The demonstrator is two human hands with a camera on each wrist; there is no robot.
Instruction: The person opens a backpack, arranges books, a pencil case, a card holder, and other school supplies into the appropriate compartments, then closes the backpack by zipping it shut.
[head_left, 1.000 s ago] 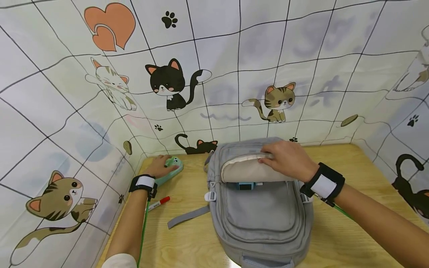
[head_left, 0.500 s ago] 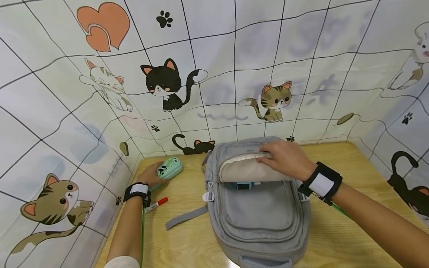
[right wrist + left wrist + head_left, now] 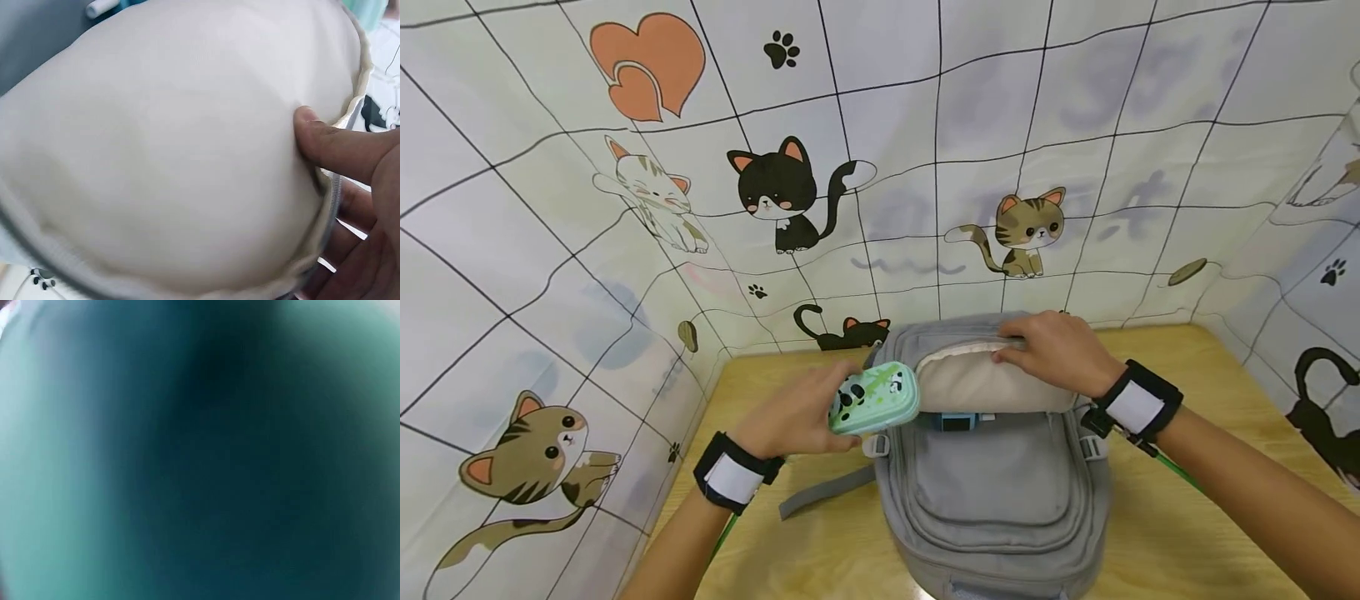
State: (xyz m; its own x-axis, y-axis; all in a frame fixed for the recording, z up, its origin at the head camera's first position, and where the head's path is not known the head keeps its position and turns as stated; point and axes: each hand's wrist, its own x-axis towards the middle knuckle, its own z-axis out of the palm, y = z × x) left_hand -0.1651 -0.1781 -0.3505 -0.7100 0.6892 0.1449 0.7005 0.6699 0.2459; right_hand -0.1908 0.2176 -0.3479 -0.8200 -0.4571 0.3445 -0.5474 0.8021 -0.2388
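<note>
A grey backpack [image 3: 992, 483] lies on the table with its front pocket flap [image 3: 977, 379] folded up, cream lining showing. My right hand [image 3: 1060, 350] pinches the flap's zippered edge between thumb and fingers, as the right wrist view also shows at the flap lining [image 3: 169, 144]. My left hand [image 3: 797, 412] grips a green pencil case [image 3: 880, 398] with panda prints, raised beside the backpack's upper left side. The case fills the left wrist view as a dark green blur. A small blue item with a dark face [image 3: 958, 422] sits in the pocket opening under the flap.
A grey strap [image 3: 827, 492] stretches left from the backpack over the wooden table [image 3: 1157, 467]. White cloth walls [image 3: 902, 167] printed with cats stand behind and at both sides, close to the table's back edge.
My left hand has lifted the pencil case off the table's back left and carried it right to the backpack. My right hand keeps holding the flap up. The red-capped marker is now out of sight.
</note>
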